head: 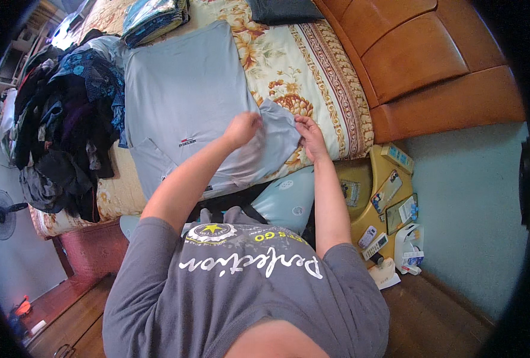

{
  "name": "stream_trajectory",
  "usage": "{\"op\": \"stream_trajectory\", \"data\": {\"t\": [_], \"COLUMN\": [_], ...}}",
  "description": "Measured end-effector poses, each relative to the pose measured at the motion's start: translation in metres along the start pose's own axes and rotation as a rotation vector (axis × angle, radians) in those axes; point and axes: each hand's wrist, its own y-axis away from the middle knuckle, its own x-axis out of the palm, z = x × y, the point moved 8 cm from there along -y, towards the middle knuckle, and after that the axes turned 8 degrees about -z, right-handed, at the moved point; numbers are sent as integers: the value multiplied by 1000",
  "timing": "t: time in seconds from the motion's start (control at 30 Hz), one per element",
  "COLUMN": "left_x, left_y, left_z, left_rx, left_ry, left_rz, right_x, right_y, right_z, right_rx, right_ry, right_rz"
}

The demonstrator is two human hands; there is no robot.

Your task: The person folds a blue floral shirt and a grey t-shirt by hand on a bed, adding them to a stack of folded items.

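A light grey-blue T-shirt (184,89) lies spread on the bed's floral cover (291,85), its hem towards the top of the view and its collar end near the person. My right hand (310,136) pinches the edge of the sleeve at the right between thumb and fingers. My left hand (244,129) is over the same side of the shirt near the sleeve's inner end, fingers curled and partly blurred; whether it grips the fabric cannot be told. The other sleeve (150,163) lies folded in over the shirt's left side.
A heap of dark clothes (68,121) lies left of the shirt. Folded clothes (153,20) are stacked beyond it, near a dark folded garment (285,10). A brown leather headboard (417,58) borders the bed at right. A yellow side table (368,215) holds phones and a remote control (376,245).
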Motion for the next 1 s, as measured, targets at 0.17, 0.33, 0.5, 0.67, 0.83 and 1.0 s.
{"op": "stream_trajectory", "data": {"t": [0.17,0.33,0.5,0.67,0.83,1.0], "left_x": [6,22,-6,-11,-10,17], "left_y": [-51,-80,-92,-100,-104,-115], "left_z": [-32,-40,-67,-76,-71,-51], "left_rx": [6,129,344,520,545,298], "left_ry": [-171,-436,-540,-355,-287,-245], "left_rz": [-13,227,290,388,328,176], "right_x": [-15,-14,-10,-24,-21,-28], "right_y": [-18,-12,-10,-24,1,11], "right_z": [0,5,10,-5,65,71], "right_rx": [-131,-16,-40,-58,-37,-60], "right_ry": [170,401,420,733,1137,1100], "right_rz": [1,100,187,312,187,-53]}}
